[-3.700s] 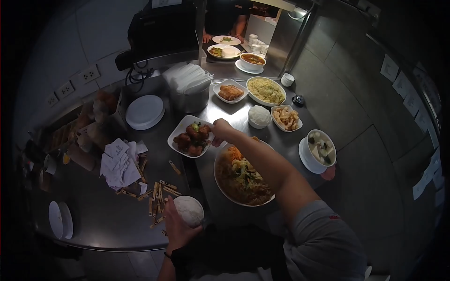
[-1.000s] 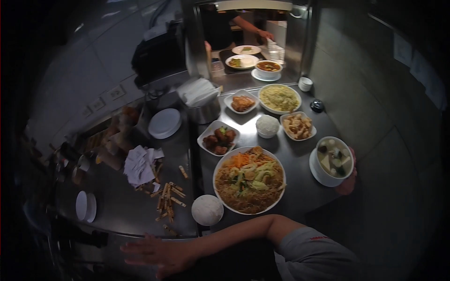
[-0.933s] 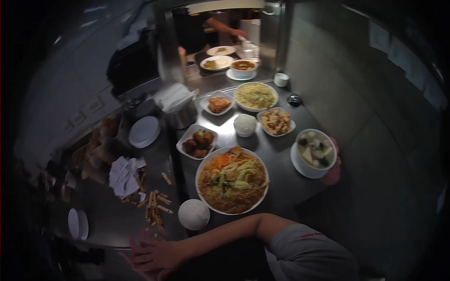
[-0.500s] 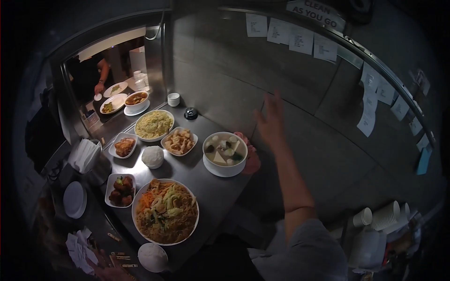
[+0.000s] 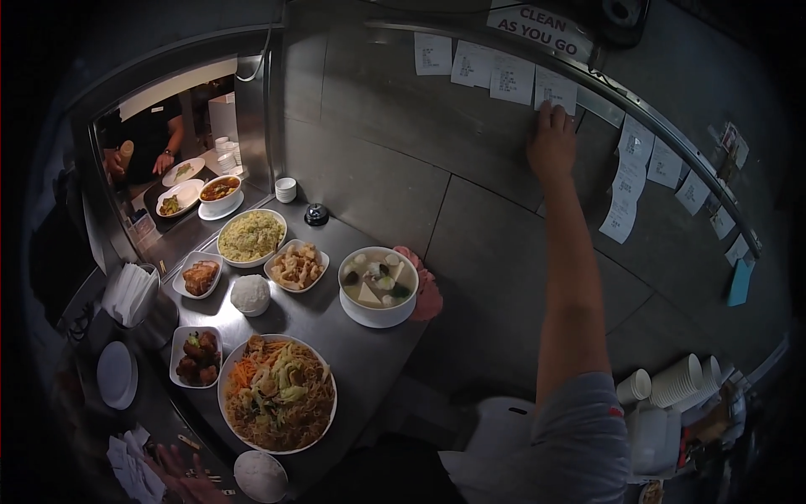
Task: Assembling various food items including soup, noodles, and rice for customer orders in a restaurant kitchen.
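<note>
My right hand (image 5: pixel 552 149) reaches up to the metal rail on the wall, with its fingers closed at the lower part of a white order slip (image 5: pixel 554 87). The slip still hangs from the rail beside several others. My left hand (image 5: pixel 183 477) is dim at the lower left, fingers apart, close to crumpled white papers (image 5: pixel 134 470) and some wooden clothespins (image 5: pixel 189 442). A large plate of noodles (image 5: pixel 277 393) with vegetables and a bowl of rice (image 5: pixel 260 476) stand just right of it.
The steel counter bears a tofu soup bowl (image 5: pixel 379 281), fried rice (image 5: pixel 252 235), fried pieces (image 5: pixel 297 266), a rice bowl (image 5: pixel 250 294) and a black-and-silver bell (image 5: pixel 316 214). Past the serving window, a person (image 5: pixel 151 139) stands by plates. Stacked cups (image 5: pixel 676 382) lie at lower right.
My right hand has moved up and right from in front of the wall to the order slip and closed on it. The view has shifted a little. In the window, the person's arms have moved.
</note>
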Demonstrator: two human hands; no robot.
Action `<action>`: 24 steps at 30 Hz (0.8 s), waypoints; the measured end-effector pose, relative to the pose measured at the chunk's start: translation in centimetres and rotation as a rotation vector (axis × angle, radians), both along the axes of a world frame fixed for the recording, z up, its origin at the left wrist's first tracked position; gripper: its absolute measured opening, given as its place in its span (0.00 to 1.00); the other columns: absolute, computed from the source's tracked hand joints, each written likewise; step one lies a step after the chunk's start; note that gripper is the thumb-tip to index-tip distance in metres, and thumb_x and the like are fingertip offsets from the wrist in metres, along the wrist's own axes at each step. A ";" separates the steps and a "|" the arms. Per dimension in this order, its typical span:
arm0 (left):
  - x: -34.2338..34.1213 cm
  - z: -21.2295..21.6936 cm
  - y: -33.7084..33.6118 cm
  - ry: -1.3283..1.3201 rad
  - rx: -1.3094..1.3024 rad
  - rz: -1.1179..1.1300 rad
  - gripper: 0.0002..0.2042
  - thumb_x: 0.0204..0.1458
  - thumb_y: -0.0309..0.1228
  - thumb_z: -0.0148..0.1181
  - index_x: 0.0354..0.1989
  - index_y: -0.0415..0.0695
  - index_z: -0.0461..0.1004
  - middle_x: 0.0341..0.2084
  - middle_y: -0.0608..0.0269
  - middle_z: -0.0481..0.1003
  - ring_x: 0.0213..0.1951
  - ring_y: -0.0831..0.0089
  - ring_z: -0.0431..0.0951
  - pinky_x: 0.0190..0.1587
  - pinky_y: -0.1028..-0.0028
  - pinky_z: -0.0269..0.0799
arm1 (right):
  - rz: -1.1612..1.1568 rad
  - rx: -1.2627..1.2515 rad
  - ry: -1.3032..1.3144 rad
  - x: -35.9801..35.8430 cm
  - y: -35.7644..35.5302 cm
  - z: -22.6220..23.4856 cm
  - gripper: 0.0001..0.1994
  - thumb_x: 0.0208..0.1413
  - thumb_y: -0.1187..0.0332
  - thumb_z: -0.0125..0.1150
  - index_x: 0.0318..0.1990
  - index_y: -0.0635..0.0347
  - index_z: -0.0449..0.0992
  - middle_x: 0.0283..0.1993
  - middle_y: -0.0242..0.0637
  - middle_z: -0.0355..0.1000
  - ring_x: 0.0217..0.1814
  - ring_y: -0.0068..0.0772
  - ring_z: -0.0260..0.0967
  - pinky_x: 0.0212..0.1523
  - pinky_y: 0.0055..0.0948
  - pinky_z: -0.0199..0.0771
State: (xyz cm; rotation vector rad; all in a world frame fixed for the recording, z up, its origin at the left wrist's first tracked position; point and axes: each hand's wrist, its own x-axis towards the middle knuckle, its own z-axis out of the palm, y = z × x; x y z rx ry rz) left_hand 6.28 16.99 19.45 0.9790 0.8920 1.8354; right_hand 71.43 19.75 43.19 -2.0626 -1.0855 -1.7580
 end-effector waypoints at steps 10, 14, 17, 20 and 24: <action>-0.9 -0.7 -0.8 -0.013 0.016 0.006 0.33 0.51 0.43 0.49 0.64 0.50 0.43 0.60 0.53 0.53 0.60 0.56 0.52 0.59 0.53 0.46 | -0.091 0.075 0.007 -0.1 1.0 0.1 0.24 0.46 0.71 0.49 0.53 0.68 0.60 0.50 0.47 0.58 0.54 0.47 0.57 0.51 0.39 0.60; -0.9 -1.2 -0.7 0.094 -0.045 0.081 0.33 0.53 0.46 0.43 0.64 0.50 0.40 0.61 0.56 0.51 0.61 0.59 0.49 0.59 0.54 0.43 | -0.127 0.067 0.047 -0.6 1.2 0.5 0.24 0.46 0.70 0.49 0.53 0.68 0.60 0.50 0.46 0.59 0.53 0.46 0.57 0.50 0.38 0.61; -1.1 -1.7 -0.6 0.141 -0.102 0.128 0.32 0.55 0.50 0.37 0.65 0.50 0.38 0.62 0.59 0.50 0.63 0.62 0.47 0.60 0.56 0.40 | -0.142 0.058 0.056 -0.6 1.2 0.7 0.25 0.46 0.70 0.50 0.54 0.68 0.59 0.49 0.45 0.59 0.53 0.45 0.58 0.50 0.37 0.62; -0.4 -1.2 -0.7 0.128 -0.112 0.130 0.32 0.55 0.50 0.37 0.64 0.49 0.39 0.62 0.59 0.50 0.62 0.63 0.48 0.60 0.57 0.41 | -0.147 0.073 0.019 -0.4 1.3 0.4 0.24 0.46 0.70 0.50 0.53 0.67 0.59 0.49 0.46 0.59 0.53 0.45 0.58 0.49 0.37 0.62; -0.7 -1.2 -0.7 0.101 -0.099 0.123 0.32 0.54 0.50 0.38 0.64 0.49 0.40 0.61 0.58 0.50 0.62 0.63 0.49 0.60 0.58 0.42 | -0.120 0.067 0.034 -0.3 1.4 0.5 0.24 0.46 0.70 0.50 0.53 0.67 0.59 0.49 0.46 0.59 0.53 0.46 0.58 0.49 0.38 0.63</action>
